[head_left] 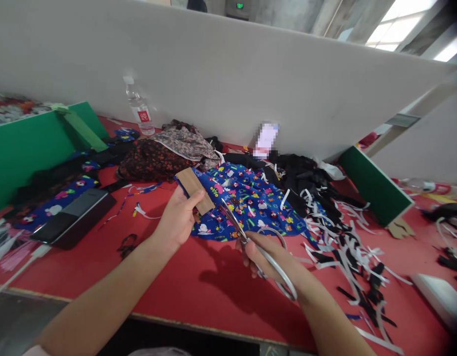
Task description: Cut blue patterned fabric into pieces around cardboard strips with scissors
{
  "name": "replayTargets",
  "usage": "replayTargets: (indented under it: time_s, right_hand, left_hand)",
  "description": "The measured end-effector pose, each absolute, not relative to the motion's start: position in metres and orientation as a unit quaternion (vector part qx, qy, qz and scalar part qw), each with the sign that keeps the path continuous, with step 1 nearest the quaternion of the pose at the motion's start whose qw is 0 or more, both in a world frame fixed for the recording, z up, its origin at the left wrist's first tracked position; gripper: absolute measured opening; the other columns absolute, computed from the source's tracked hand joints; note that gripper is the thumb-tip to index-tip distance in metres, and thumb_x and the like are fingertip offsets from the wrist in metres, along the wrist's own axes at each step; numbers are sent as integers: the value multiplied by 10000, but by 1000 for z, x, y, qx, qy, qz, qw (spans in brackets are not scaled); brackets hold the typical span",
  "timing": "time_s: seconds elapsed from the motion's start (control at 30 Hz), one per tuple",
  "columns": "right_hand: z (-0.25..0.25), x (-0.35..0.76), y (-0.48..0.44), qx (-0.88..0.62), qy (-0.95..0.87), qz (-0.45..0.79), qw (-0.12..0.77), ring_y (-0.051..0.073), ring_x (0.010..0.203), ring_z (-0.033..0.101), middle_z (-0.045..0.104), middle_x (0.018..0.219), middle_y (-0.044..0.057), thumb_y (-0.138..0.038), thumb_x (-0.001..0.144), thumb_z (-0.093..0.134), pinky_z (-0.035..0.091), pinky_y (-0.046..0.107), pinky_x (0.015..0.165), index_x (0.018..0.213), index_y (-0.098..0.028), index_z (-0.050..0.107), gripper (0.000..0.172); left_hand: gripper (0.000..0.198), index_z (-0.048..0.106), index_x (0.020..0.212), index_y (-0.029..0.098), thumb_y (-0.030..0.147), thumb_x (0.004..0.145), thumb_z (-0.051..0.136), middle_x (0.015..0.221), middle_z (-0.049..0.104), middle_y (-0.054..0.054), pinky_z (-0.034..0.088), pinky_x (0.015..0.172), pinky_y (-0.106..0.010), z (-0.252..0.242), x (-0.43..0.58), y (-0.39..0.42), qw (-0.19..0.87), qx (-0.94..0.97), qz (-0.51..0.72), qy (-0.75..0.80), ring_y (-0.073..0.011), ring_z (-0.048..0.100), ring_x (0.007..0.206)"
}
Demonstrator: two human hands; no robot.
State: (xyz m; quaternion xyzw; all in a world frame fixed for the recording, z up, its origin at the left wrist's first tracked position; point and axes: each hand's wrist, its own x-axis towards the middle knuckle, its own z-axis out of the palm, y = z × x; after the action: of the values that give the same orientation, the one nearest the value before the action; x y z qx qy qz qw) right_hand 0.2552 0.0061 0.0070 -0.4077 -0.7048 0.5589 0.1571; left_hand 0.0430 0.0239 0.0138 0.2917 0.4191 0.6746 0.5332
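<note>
My left hand (pixel 178 217) pinches a brown cardboard strip (pixel 194 190) against the edge of a blue fabric printed with bright cartoon figures (pixel 251 202). The fabric lies spread over the red table (pixel 199 282). My right hand (pixel 267 259) grips the loops of a pair of metal scissors (pixel 247 237). The scissor blades point up and left, with their tips at the fabric just right of the cardboard.
Several black and white cut strips (pixel 347 247) litter the table to the right. A heap of dark floral cloth (pixel 165 151), a water bottle (pixel 138 106) and black cloth (pixel 306 175) sit by the white wall. A dark flat device (pixel 74 217) lies left, beside green boards (pixel 28 143).
</note>
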Motion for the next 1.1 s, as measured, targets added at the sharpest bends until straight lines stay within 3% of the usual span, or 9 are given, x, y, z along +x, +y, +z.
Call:
replayTargets:
  time_s: [0.27,0.87,1.1]
  right_hand:
    - [7,250,4,-412,-675,579,198,102,461,470,499,624,-2,-618,830,389,401,220,423,872,-203,551,447]
    - [1,246,7,-422,-693,548,204,90,387,431,478,583,-18,-674,805,344,373,202,339,862,-196,556,526]
    - [0,245,7,-424,-699,541,199,88,386,421,483,578,-15,-702,788,336,367,201,343,854,-194,551,555]
  left_hand:
    - [449,518,1160,226,196,731,648,989,662,-30,499,705,-284,14,48,21,551,285,662,420,-162,620,810]
    - [361,573,1058,213,179,710,664,831,663,10,482,598,-234,17,51,19,561,268,653,432,-128,601,671]
    - [390,534,1108,243,234,736,649,1007,663,-29,516,635,-277,13,50,18,576,276,643,423,-177,632,800]
